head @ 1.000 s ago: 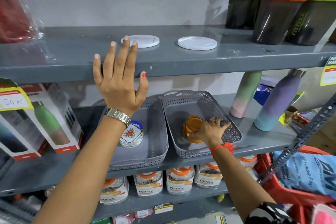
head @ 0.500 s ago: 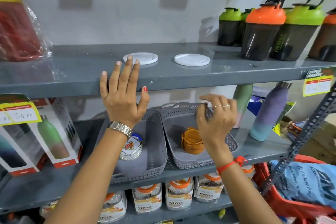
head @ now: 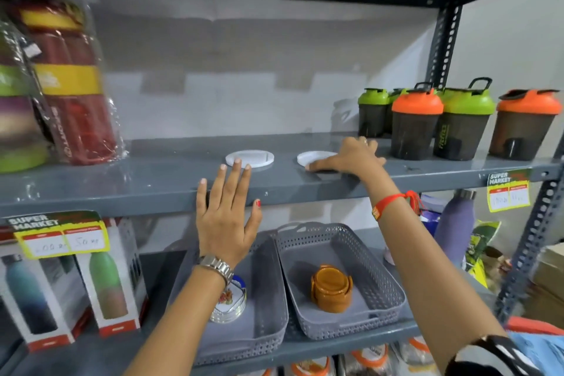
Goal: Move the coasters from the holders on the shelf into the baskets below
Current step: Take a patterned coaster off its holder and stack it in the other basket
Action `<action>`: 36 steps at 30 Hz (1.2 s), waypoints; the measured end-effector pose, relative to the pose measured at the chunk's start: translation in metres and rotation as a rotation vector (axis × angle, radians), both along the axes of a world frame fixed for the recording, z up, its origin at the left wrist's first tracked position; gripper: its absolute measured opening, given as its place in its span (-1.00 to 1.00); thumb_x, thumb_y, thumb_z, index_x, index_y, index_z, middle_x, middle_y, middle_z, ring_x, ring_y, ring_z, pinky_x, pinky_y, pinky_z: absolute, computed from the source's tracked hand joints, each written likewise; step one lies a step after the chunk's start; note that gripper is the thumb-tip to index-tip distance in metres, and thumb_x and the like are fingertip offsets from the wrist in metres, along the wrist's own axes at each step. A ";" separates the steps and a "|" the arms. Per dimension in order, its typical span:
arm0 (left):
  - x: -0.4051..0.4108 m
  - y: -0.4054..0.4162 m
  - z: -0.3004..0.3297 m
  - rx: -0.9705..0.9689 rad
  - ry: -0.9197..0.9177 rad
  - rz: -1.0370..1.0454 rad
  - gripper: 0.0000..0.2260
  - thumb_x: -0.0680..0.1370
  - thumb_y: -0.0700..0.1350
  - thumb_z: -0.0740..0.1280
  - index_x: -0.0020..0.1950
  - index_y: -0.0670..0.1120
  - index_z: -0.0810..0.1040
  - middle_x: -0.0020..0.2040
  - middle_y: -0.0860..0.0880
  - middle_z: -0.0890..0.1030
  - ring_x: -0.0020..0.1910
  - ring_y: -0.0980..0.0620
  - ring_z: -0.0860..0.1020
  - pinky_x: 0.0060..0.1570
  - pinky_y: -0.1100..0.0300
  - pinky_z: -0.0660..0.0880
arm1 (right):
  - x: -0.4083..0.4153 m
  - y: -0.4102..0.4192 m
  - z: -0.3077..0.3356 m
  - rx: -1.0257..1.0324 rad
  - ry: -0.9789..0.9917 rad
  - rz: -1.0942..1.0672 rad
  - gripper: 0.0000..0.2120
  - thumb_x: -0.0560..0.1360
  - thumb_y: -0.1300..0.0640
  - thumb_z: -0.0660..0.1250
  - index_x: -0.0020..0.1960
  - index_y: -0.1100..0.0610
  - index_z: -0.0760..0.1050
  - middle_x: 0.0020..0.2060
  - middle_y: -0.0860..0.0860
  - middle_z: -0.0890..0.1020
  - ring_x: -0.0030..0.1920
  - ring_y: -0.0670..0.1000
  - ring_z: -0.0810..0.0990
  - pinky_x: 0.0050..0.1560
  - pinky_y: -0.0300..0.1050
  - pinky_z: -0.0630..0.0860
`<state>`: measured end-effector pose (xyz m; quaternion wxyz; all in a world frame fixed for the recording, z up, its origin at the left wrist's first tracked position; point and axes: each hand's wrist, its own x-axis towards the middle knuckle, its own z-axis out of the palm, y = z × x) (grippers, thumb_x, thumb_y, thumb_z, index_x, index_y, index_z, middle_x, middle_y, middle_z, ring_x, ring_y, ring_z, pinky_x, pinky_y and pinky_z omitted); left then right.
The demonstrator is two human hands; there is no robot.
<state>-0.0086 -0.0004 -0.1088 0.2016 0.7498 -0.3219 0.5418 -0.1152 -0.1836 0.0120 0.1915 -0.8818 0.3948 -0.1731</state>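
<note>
Two flat white round holders lie on the upper grey shelf: the left holder and the right holder. My left hand rests flat, fingers spread, against the shelf's front edge just below the left holder. My right hand lies palm down on the shelf, covering the right side of the right holder, fingers spread. Below, the left grey basket holds a stack of white flowered coasters, partly hidden by my left wrist. The right grey basket holds a stack of orange coasters.
Green- and orange-lidded shaker bottles stand at the upper shelf's right. Wrapped bottles fill its left. Boxed bottles stand left of the baskets, a purple bottle to the right. A perforated upright runs down the right side.
My right hand rose from the right basket, leaving the orange coasters there, and now lies on the upper shelf over the right holder. My left hand stayed on the shelf edge. The view tilted upward.
</note>
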 end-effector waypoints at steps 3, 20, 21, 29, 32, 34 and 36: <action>-0.004 0.002 0.003 0.042 0.056 -0.009 -0.49 0.52 0.03 0.09 0.45 -0.13 0.24 0.45 -0.07 0.26 0.44 -0.05 0.18 0.46 0.02 -0.14 | 0.004 -0.003 -0.002 0.071 0.046 -0.008 -0.04 0.19 -0.41 0.43 0.38 0.16 0.32 0.46 0.19 0.26 0.50 0.22 0.07 0.45 0.20 0.07; 0.010 0.038 0.022 0.069 0.180 0.054 -0.42 0.57 0.18 -0.08 0.45 -0.16 0.24 0.46 -0.08 0.25 0.45 -0.07 0.19 0.46 -0.05 -0.20 | -0.009 0.036 -0.022 -0.468 -0.469 -0.076 -0.04 0.10 -0.40 0.44 0.36 0.08 0.38 0.28 0.12 0.40 0.32 0.21 0.29 0.40 0.29 0.13; 0.010 0.037 0.022 0.063 0.179 0.056 -0.42 0.57 0.18 -0.08 0.45 -0.16 0.25 0.46 -0.08 0.26 0.45 -0.07 0.19 0.46 -0.05 -0.19 | -0.010 0.042 -0.023 -0.508 -0.538 -0.066 -0.04 0.09 -0.43 0.41 0.35 0.08 0.40 0.25 0.12 0.42 0.30 0.21 0.32 0.39 0.29 0.17; 0.009 0.032 0.019 0.014 0.172 0.067 -0.45 0.57 0.16 -0.05 0.40 -0.15 0.35 0.40 -0.06 0.38 0.40 -0.08 0.29 0.43 -0.08 -0.06 | -0.024 0.084 -0.023 -0.732 -0.986 0.000 -0.04 0.14 -0.52 0.26 0.29 0.14 0.50 0.18 0.14 0.55 0.23 0.07 0.31 0.27 0.40 0.31; 0.010 0.032 0.018 0.014 0.163 0.077 -0.47 0.54 0.13 0.02 0.40 -0.15 0.34 0.39 -0.06 0.39 0.38 -0.07 0.30 0.42 -0.11 -0.02 | -0.029 0.096 -0.022 -0.790 -1.098 0.004 -0.05 0.17 -0.49 0.31 0.31 0.18 0.50 0.15 0.14 0.57 0.23 0.08 0.37 0.30 0.38 0.28; 0.010 0.031 0.017 -0.003 0.172 0.064 -0.48 0.52 0.11 0.05 0.40 -0.14 0.34 0.37 -0.05 0.41 0.38 -0.06 0.29 0.42 -0.11 -0.05 | -0.031 0.102 -0.022 -0.819 -1.159 0.012 -0.07 0.20 -0.47 0.33 0.31 0.19 0.49 0.15 0.12 0.55 0.23 0.10 0.40 0.30 0.37 0.28; 0.009 0.030 0.018 -0.012 0.181 0.060 -0.48 0.52 0.11 0.05 0.40 -0.13 0.33 0.36 -0.05 0.43 0.38 -0.05 0.29 0.44 -0.09 -0.10 | -0.032 0.106 -0.023 -0.843 -1.196 0.021 -0.07 0.21 -0.47 0.32 0.32 0.20 0.47 0.16 0.10 0.52 0.23 0.11 0.41 0.30 0.36 0.28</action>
